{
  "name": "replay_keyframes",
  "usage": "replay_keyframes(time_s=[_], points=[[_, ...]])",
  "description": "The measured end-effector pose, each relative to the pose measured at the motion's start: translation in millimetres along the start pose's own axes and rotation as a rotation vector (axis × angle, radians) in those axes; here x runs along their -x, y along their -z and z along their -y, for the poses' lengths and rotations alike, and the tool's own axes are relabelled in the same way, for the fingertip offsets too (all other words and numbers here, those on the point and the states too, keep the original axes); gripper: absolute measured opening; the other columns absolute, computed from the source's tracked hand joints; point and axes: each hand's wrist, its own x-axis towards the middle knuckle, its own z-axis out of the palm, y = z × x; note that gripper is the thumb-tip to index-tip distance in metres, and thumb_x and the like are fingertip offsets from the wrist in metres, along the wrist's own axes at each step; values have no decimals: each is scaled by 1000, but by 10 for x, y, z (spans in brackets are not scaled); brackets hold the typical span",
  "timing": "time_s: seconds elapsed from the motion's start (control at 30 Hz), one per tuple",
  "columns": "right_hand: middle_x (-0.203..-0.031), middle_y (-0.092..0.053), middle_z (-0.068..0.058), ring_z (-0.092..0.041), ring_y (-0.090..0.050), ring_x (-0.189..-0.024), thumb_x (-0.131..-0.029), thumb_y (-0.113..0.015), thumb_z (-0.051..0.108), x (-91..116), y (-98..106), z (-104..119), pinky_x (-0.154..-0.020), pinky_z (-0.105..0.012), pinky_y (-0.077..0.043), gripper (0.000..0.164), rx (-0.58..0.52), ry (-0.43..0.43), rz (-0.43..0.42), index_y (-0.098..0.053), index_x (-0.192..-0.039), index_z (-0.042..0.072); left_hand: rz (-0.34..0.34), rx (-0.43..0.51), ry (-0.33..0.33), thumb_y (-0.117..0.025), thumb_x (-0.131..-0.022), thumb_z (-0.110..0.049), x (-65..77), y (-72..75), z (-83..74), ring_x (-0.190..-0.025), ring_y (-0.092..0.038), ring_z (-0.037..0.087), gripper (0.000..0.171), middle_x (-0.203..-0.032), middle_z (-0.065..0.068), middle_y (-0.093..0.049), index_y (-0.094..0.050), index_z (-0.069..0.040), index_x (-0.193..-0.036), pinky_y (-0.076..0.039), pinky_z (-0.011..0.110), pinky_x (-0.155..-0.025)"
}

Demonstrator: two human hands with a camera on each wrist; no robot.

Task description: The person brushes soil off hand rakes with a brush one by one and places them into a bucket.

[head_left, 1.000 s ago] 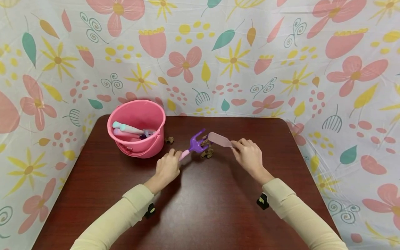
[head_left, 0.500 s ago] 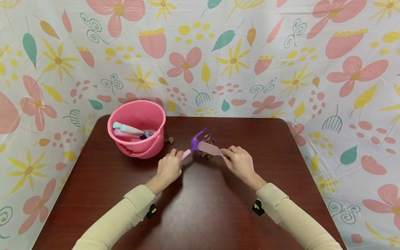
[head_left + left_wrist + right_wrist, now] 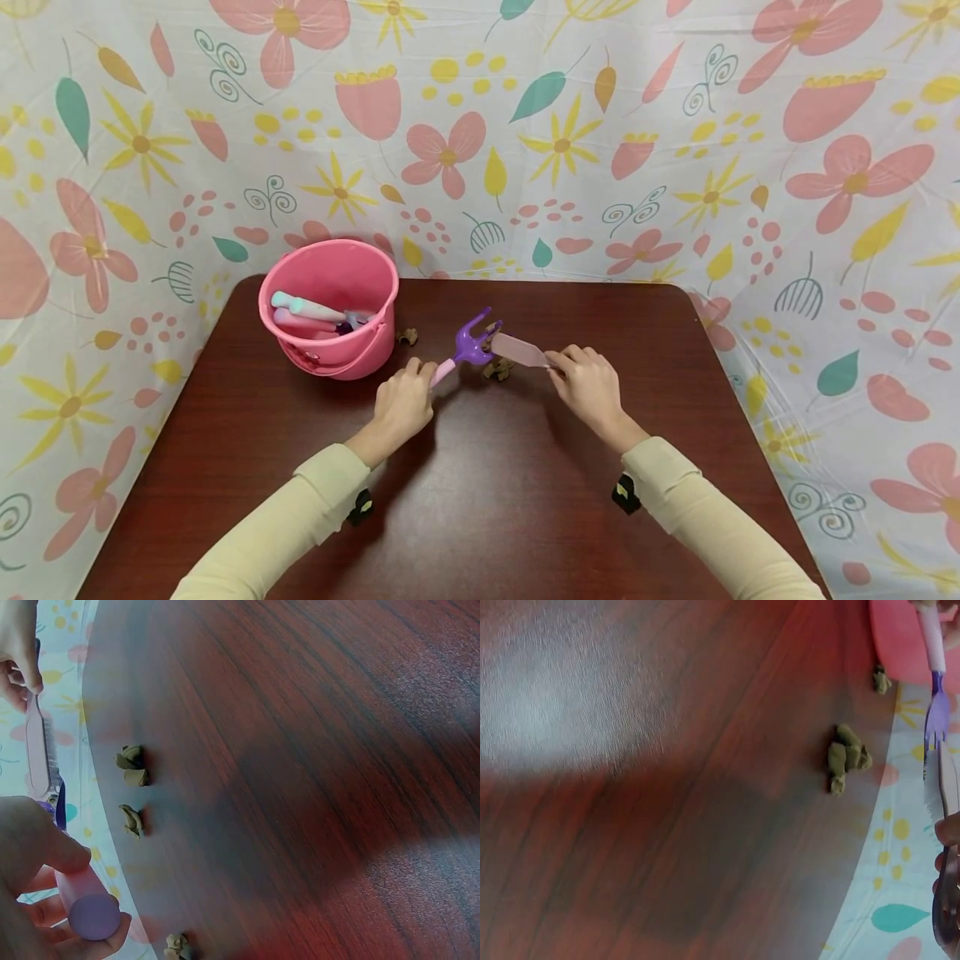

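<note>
In the head view my left hand (image 3: pixel 403 403) grips the pink handle of a purple toy garden fork (image 3: pixel 472 343), its tines pointing away over the table. My right hand (image 3: pixel 588 387) holds the dark handle of a pale pink brush (image 3: pixel 521 350), whose bristles (image 3: pixel 52 750) show in the left wrist view. The brush head's tip meets or overlaps the fork's tines; whether they touch, I cannot tell. Small brown clay-like lumps (image 3: pixel 497 371) lie on the table below both tools. Something brown also shows between tines and brush, partly hidden.
A pink bucket (image 3: pixel 378 333) stands at the table's back left, with several toy tools (image 3: pixel 315 312) inside. Beside it lies another brown lump (image 3: pixel 407 336). Behind the dark wooden table (image 3: pixel 480 517) hangs a flower-patterned cloth (image 3: pixel 660 100).
My right hand first moved the brush left and nearer across the fork, then drew it partly back to the right. The fork in my left hand shifts only slightly.
</note>
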Motion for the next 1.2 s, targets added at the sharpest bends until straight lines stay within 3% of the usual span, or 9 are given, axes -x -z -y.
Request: replay_keyframes(time_s=[0.83, 1.03, 1.2], points=[[-78, -63, -6, -26, -55, -64, -73, -72, 13, -87, 116, -203, -54, -36, -43, 24, 7, -71, -90, -72, -97, 10, 2, 0, -17, -68, -70, -8, 46, -47, 20, -60, -57, 26, 33, -80, 7, -53, -61, -10, -102, -42, 39, -42], [-80, -63, -8, -27, -56, -65, -75, -71, 13, -76, 110, -212, -53, -37, -44, 23, 0, -103, -84, -71, -98, 9, 35, 58, 29, -68, -70, -9, 49, -63, 27, -64, -60, 28, 35, -83, 5, -56, -63, -12, -105, -45, 41, -46], [-81, -64, -9, -29, -57, -67, -76, -70, 12, -68, 97, -218, -54, -38, -44, 22, -17, -153, -87, -71, -98, 9, 120, 143, 104, -69, -73, -14, 8, -59, 28, -66, -61, 29, 37, -89, 4, -59, -63, -16, -110, -46, 40, -50]])
